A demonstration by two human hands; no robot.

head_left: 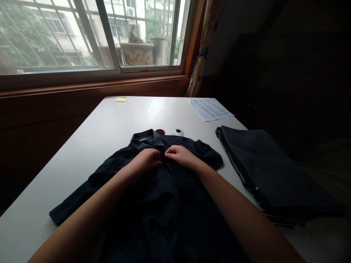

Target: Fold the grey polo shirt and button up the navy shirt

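A dark navy shirt [159, 204] lies front up on the white table, its collar [146, 138] pointing toward the window and one long sleeve spread out to the left. Just below the collar, my left hand [150, 157] pinches the front placket from the left. Facing it, my right hand [177, 154] pinches the placket from the right, fingertips close to those of the left. Whatever small part of the shirt front sits between the fingers is too dark to make out. A button shows lower on the placket.
Beyond the shirt stand a white spool-like ring [178, 132] and a brown round object [160, 131]. Folded dark cloth [263, 168] hangs over the right side of the white table [82, 146]. Printed papers [211, 109] and a yellow note [120, 99] lie near the far edge, below a window.
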